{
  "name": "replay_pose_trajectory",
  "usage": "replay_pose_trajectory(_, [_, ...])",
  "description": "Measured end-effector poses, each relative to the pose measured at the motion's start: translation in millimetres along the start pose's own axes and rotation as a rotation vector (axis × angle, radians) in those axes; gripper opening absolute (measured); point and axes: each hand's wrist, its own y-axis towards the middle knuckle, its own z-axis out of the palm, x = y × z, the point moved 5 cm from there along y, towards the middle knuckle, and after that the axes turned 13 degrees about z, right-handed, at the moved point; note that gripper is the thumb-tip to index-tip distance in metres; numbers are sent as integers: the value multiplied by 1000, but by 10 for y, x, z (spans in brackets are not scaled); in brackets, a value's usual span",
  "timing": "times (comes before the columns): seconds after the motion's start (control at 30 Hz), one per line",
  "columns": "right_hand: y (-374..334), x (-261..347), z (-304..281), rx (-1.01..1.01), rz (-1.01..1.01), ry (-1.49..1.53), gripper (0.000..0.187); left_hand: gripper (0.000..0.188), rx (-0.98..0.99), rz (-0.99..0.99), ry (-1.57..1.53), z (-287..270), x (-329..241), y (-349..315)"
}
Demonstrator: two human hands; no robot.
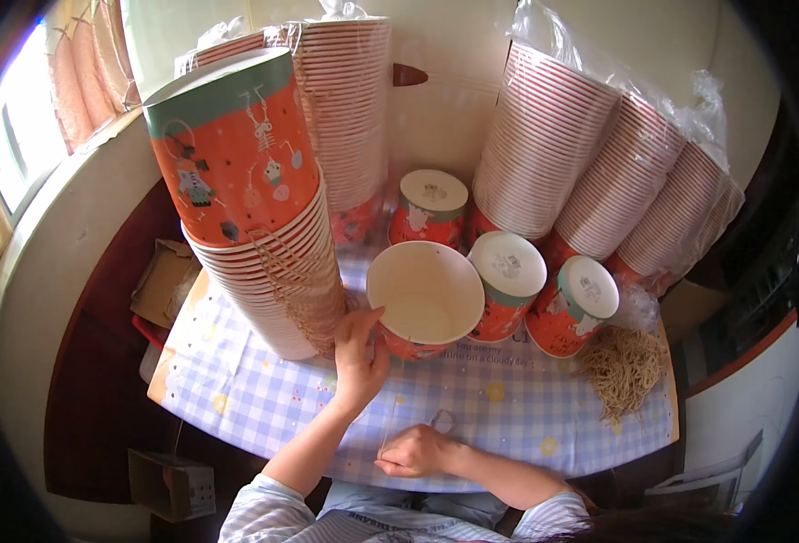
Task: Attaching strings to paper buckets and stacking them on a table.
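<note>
An upright paper bucket (pixel 425 308), cream inside with an orange printed outside, stands mouth up at the middle of the table. My left hand (pixel 358 357) is at its near left side, fingers bent against the wall just below the rim; some fingertips are hidden. Close to the table's front edge, my right hand (pixel 415 451) is closed around a thin cord, and a small loop (pixel 443 420) of it shows beyond the knuckles. Left of my left hand rises a tall nested stack of paper buckets (pixel 254 281), topped by an upside-down orange and green one, with tan cords (pixel 295 290) draped down its side.
Three upside-down buckets (pixel 508 271) stand behind and right of the upright one. Plastic-wrapped bucket stacks (pixel 544 136) line the back. A heap of tan cords (pixel 626 366) lies at the right edge of the checked tablecloth (pixel 263 407). A cardboard box (pixel 171 484) sits below left.
</note>
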Motion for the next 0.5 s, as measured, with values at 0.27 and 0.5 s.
replay_pose_trajectory(0.27, [-41, 71, 57, 82, -1, 115, 16, 25, -3, 175, 272, -81, -206, 70])
replay_pose_trajectory(0.5, [-122, 178, -51, 297, 455, 1111, 22, 20, 138, 385, -105, 82, -512, 79])
